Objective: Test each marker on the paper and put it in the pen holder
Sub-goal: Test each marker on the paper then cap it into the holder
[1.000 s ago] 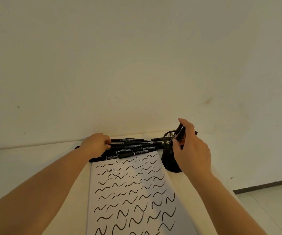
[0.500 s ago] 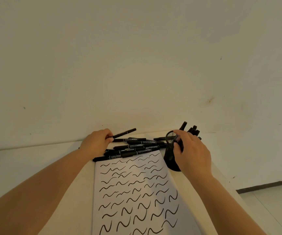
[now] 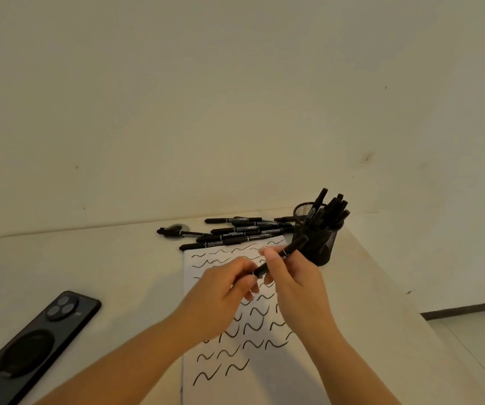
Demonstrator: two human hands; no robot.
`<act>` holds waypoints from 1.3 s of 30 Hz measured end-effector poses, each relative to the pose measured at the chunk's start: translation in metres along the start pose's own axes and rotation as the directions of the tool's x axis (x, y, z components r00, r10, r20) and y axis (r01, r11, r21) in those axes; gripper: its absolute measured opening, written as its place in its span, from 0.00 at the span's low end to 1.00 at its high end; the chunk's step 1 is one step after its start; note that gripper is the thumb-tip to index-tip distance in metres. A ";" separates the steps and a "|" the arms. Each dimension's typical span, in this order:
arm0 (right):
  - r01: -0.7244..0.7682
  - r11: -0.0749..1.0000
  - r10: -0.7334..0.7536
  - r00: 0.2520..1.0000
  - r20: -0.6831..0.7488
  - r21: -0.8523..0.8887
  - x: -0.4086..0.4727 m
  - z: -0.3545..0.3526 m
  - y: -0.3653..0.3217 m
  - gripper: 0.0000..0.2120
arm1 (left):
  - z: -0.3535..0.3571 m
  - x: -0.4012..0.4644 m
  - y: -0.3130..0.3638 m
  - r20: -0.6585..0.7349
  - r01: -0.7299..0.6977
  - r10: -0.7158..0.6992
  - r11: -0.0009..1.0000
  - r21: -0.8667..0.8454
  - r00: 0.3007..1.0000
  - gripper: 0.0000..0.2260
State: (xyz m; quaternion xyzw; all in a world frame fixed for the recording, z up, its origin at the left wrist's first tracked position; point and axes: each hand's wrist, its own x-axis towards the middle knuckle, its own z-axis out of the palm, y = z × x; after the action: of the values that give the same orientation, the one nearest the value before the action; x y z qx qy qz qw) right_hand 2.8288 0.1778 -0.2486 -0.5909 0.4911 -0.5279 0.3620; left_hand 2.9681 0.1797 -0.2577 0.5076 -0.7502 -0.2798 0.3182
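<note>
Left of paper (image 3: 264, 375), black phone (image 3: 31, 343)

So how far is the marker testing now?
Done: several markers stand in the pen holder, and squiggles cover much of the paper. In hand: both hands, left and right, hold one marker. Left: the pile behind the paper.

We find bare table (image 3: 95, 264) left of the paper (image 3: 253, 372); a phone (image 3: 35, 343) blocks its near left, loose markers (image 3: 235, 232) crowd the far edge beside the full pen holder (image 3: 318, 244).
</note>
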 end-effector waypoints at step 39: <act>-0.098 0.984 0.112 0.989 0.095 -0.147 -0.069 -0.023 0.051 0.11 | 0.015 -0.069 -0.040 -0.062 0.087 -0.074 0.964 0.250 0.995 0.14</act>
State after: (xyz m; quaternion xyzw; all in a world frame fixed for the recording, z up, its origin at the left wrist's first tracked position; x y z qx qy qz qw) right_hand 2.7986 0.2329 -0.3115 -0.6147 0.5385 -0.4406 0.3715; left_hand 2.9998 0.2330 -0.3102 0.5812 -0.7499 -0.1813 0.2588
